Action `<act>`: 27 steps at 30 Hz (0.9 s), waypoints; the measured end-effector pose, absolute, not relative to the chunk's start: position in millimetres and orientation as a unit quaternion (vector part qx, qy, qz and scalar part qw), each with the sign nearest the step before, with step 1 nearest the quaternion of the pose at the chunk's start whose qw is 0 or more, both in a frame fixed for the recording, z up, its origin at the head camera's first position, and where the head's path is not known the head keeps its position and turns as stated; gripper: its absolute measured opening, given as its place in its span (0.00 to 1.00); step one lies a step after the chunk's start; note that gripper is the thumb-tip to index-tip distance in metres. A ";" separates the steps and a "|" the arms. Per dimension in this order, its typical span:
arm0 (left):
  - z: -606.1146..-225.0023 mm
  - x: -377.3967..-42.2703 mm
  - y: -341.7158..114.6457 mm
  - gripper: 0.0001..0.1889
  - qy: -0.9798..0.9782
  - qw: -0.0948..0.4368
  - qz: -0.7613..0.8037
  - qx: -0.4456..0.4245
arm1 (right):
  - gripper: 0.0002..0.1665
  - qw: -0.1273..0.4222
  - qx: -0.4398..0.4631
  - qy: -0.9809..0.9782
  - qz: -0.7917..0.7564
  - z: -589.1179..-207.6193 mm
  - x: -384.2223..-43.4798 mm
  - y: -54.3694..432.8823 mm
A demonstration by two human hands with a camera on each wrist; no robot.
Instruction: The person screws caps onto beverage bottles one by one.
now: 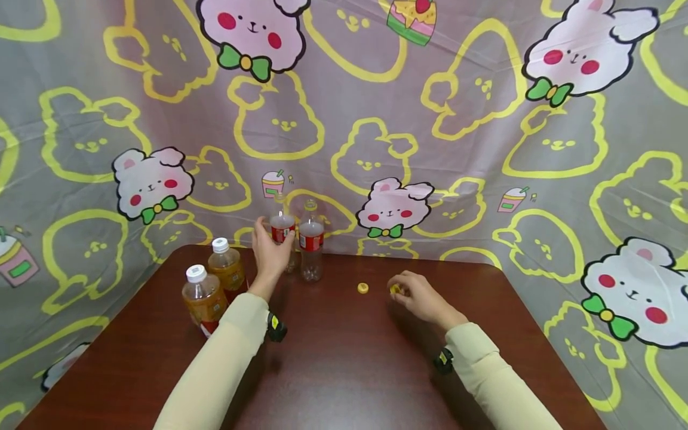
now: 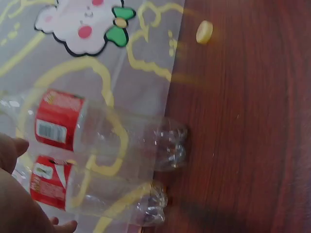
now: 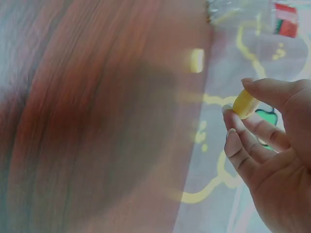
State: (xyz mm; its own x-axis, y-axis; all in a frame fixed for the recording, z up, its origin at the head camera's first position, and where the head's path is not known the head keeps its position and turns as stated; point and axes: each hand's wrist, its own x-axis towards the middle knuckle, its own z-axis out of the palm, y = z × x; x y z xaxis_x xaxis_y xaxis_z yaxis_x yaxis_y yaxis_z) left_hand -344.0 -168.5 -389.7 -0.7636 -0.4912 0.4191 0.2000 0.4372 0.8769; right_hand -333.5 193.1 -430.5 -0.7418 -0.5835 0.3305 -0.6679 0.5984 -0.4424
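Observation:
Two clear plastic bottles with red labels stand side by side near the back of the table. My left hand (image 1: 272, 251) is spread around the left bottle (image 1: 282, 230), thumb and fingers on either side of its label; the left wrist view shows gaps between them and the bottle. Just beside it is the right bottle (image 1: 312, 254). My right hand (image 1: 424, 297) pinches a yellow bottle cap (image 3: 245, 104) between thumb and fingertips, above the table. Another yellow cap (image 1: 362, 288) lies on the table between the hands.
Two bottles of amber drink with white caps, a front one (image 1: 204, 295) and a rear one (image 1: 227, 266), stand left of my left forearm. The brown table (image 1: 344, 370) ends at a patterned cloth (image 1: 333, 89) hanging behind and at both sides.

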 end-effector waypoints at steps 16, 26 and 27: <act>-409.7 -378.2 -176.1 0.45 -0.783 0.264 -0.550 0.122 | 0.12 0.072 0.349 -0.872 0.335 -415.2 -304.9 188.5; -399.4 -366.0 -178.4 0.41 -0.776 0.302 -0.540 0.123 | 0.13 0.092 0.354 -0.863 0.349 -411.7 -304.6 186.5; -397.0 -362.9 -176.7 0.41 -0.775 0.308 -0.539 0.121 | 0.13 0.095 0.355 -0.863 0.348 -410.2 -304.6 186.6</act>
